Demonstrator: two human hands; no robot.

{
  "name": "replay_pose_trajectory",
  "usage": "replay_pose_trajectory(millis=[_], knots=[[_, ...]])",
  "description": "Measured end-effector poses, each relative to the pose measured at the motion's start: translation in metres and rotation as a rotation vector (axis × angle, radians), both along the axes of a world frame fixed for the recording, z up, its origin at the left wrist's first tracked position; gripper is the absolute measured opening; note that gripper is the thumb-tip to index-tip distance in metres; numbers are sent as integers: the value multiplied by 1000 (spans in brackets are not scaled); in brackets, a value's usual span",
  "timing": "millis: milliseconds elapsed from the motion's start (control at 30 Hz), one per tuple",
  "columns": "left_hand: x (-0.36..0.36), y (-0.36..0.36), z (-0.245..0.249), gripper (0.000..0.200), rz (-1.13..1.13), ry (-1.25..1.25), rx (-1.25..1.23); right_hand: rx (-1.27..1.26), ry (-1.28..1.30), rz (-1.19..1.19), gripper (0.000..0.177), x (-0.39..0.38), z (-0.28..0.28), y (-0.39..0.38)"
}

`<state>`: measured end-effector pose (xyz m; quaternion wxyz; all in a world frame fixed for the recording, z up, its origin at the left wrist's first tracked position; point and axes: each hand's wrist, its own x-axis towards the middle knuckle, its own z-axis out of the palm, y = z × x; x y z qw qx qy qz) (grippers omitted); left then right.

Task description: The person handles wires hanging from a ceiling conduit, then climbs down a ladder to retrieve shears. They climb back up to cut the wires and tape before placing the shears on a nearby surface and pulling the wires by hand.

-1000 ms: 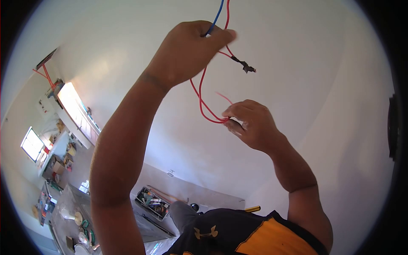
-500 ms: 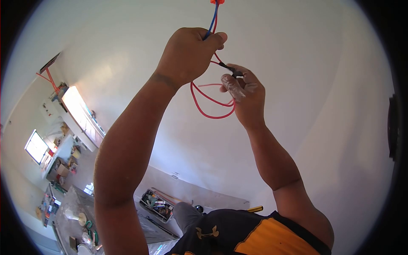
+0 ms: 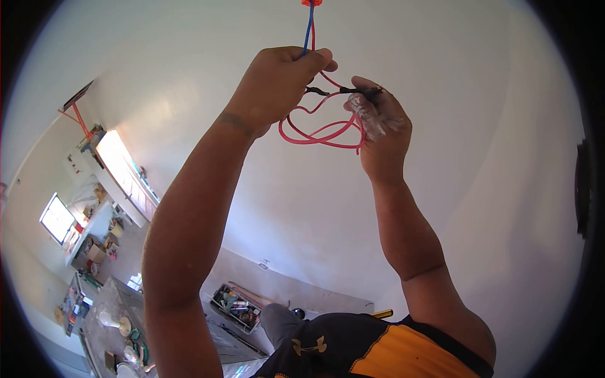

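Observation:
A blue wire (image 3: pixel 309 31) and a red wire (image 3: pixel 314 36) hang from an orange fitting (image 3: pixel 311 2) at the top. My left hand (image 3: pixel 287 79) is closed on these wires, thumb against fingers. Below it, loops of red wire (image 3: pixel 315 140) curve between my two hands. A short black-taped end (image 3: pixel 317 91) sticks out beside my left palm. To the right, my right hand (image 3: pixel 381 120), whitened with powder on thumb and fingers, pinches a black-taped joint (image 3: pixel 353 91) in the red wire.
Below left, a crate of tools (image 3: pixel 236 307) sits on the floor. A dusty table (image 3: pixel 104 340) holds a white bulb-like item (image 3: pixel 113 322) and green-handled tools. At far left are a window (image 3: pixel 57 218), a bright doorway (image 3: pixel 123 167) and a cluttered counter (image 3: pixel 91 233).
My right hand has moved right and slightly up along with the taped joint. The red loops have shifted upward, and a black-taped end now shows beside my left hand.

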<state>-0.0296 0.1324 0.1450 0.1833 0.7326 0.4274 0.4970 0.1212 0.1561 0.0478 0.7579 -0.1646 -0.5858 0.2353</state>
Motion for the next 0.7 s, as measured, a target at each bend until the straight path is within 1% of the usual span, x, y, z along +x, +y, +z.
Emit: replay_pose_trajectory(millis=[67, 133, 200, 267, 300, 367, 400, 467, 500, 533, 567, 633, 700], knots=[[-1, -1, -1, 41, -44, -53, 1, 14, 10, 34, 22, -1, 1, 0], [-6, 2, -3, 42, -43, -58, 2, 93, 51, 24, 16, -5, 1, -1], [-8, 5, -7, 44, -43, -63, 3, 134, 58, -2, 15, -6, 0, 0], [-9, 7, -14, 37, -10, -81, 185, 171, 68, -28, 14, -7, -1, 1], [-10, 7, -18, 37, -9, -79, 182, 181, 61, -42, 14, -6, -1, 2], [-13, 5, -26, 48, 60, -13, 334, 191, 55, -56, 15, -5, -1, 4], [-14, 5, -30, 48, 62, -12, 331, 205, 56, -58, 14, -6, -1, 5], [-13, 4, -37, 60, 186, 43, 398, 218, 57, -58, 14, -5, 0, 6], [-12, 4, -42, 60, 188, 43, 393, 198, 38, -110, 13, -4, 1, 6], [-11, 4, -47, 63, 204, -6, 338, 178, 16, -162, 13, -3, 2, 7], [-11, 5, -50, 67, 220, -56, 286, 174, 13, -160, 13, -3, 3, 9], [-13, 9, -52, 64, 199, -108, 242, 182, 47, -141, 13, -2, 4, 12], [-17, 10, -52, 57, 51, -262, -85, 175, 50, -154, 13, 0, 4, 16]])
